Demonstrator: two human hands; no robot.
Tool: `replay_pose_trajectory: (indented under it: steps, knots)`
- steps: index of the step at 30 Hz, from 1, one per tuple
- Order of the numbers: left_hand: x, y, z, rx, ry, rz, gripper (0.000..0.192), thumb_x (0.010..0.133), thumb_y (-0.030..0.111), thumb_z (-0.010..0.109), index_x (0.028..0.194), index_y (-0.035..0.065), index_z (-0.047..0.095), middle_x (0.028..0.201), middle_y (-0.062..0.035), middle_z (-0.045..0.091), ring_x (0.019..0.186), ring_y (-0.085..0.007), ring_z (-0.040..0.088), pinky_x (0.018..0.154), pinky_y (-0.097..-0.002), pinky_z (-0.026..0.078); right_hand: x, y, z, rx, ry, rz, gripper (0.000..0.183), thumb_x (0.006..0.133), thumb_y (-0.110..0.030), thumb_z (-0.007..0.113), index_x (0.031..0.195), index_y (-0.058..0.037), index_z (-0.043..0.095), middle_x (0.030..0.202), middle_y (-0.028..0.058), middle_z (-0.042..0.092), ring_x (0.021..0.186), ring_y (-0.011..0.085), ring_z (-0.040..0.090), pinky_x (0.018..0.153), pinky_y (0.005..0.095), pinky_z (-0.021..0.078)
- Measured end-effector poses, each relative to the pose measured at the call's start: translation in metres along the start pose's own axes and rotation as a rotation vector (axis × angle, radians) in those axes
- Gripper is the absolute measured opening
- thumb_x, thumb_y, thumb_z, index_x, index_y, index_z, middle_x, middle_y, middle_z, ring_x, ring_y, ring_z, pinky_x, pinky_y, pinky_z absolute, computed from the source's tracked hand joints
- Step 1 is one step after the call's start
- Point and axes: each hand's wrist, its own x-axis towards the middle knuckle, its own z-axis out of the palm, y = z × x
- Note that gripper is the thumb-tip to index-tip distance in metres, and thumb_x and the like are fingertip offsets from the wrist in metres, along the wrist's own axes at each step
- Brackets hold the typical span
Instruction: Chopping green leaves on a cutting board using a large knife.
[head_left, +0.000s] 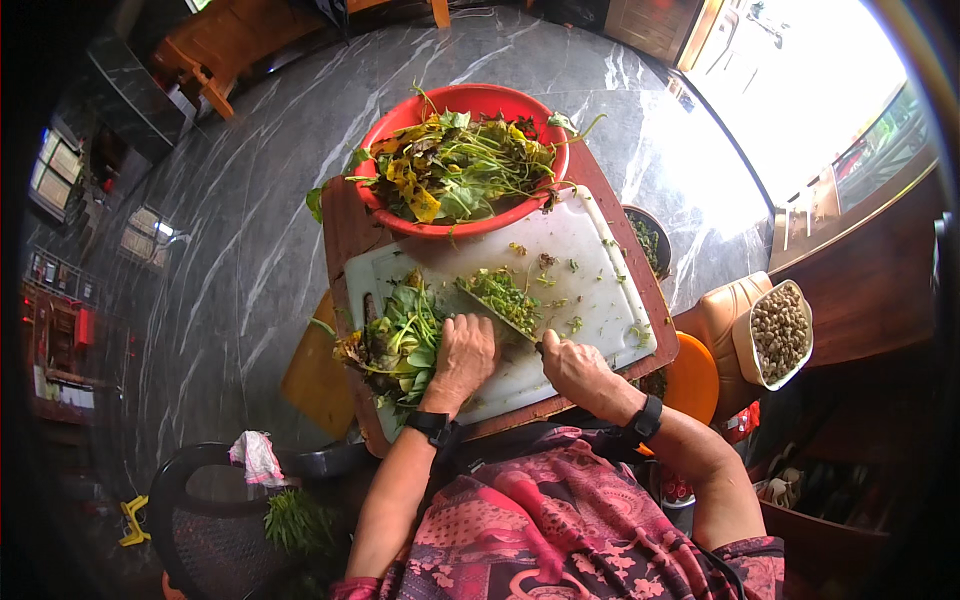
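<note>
My right hand (581, 375) is closed around the handle of a kitchen knife (501, 316). Its blade slants up to the left along a small heap of chopped greens (510, 294). Left of the blade, my left hand (463, 358) curls its fingers down on the edge of a bunch of leafy greens (409, 330); its fingertips are partly hidden. Both lie on a white plastic cutting board (592, 259), with small cut bits scattered to the right. A red plastic basin (457, 225) full of green and yellowed leafy stems stands over the board's far edge.
Beneath the board is a reddish-brown tabletop (664, 330). At right are an orange stool (694, 379) and a pale tub (742, 352) of small brownish pieces; a round container (649, 240) of chopped greens sits beyond the table. A black chair (169, 480) is at lower left.
</note>
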Motion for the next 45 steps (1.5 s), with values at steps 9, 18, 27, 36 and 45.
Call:
replay_pose_trajectory:
  steps: [9,18,27,36,45]
  knots:
    - [-0.001,0.007,0.011,0.011,-0.014,-0.095,0.051,0.072,0.030,0.065,0.105,-0.0050,0.049,0.088,-0.0148,0.050,0.084,-0.0268,0.048,0.074,-0.0386,0.037,-0.005,0.018,-0.003,0.251,0.043,0.073,0.023,0.083,-0.015,0.054,0.088,0.0016,0.039,0.060,0.0253,0.056,0.062,0.0462,0.057,0.058,0.0526,0.0458]
    - [0.007,0.020,0.010,-0.064,0.009,-0.341,0.035,0.072,0.026,0.063,0.092,0.0019,0.047,0.088,-0.0150,0.052,0.082,-0.0281,0.052,0.075,-0.0424,0.038,-0.059,-0.008,-0.037,0.231,-0.047,0.136,0.025,0.087,-0.018,0.053,0.091,0.0021,0.038,0.066,0.0244,0.058,0.063,0.0436,0.058,0.055,0.0502,0.0461]
    - [0.006,0.018,0.011,-0.095,-0.062,-0.309,0.034,0.075,0.025,0.062,0.094,-0.0002,0.050,0.087,-0.0145,0.051,0.086,-0.0284,0.049,0.077,-0.0405,0.036,-0.061,-0.007,-0.017,0.260,-0.127,0.131,0.024,0.088,-0.018,0.050,0.088,0.0035,0.038,0.063,0.0247,0.057,0.062,0.0421,0.059,0.054,0.0490,0.0465]
    - [0.008,0.015,-0.001,0.049,-0.136,-0.239,0.024,0.076,0.013,0.050,0.094,-0.0021,0.054,0.083,-0.0141,0.053,0.081,-0.0247,0.051,0.074,-0.0372,0.038,0.004,-0.019,-0.001,0.169,-0.049,0.039,0.015,0.086,-0.010,0.045,0.089,0.0043,0.039,0.062,0.0243,0.058,0.060,0.0407,0.061,0.053,0.0492,0.0477]
    - [0.006,0.016,0.003,0.039,-0.055,-0.262,0.024,0.076,0.017,0.053,0.092,-0.0009,0.054,0.082,-0.0143,0.053,0.080,-0.0264,0.052,0.074,-0.0393,0.039,-0.003,-0.004,-0.012,0.197,-0.035,0.069,0.021,0.087,-0.016,0.049,0.091,0.0021,0.040,0.063,0.0238,0.059,0.062,0.0425,0.060,0.057,0.0505,0.0468]
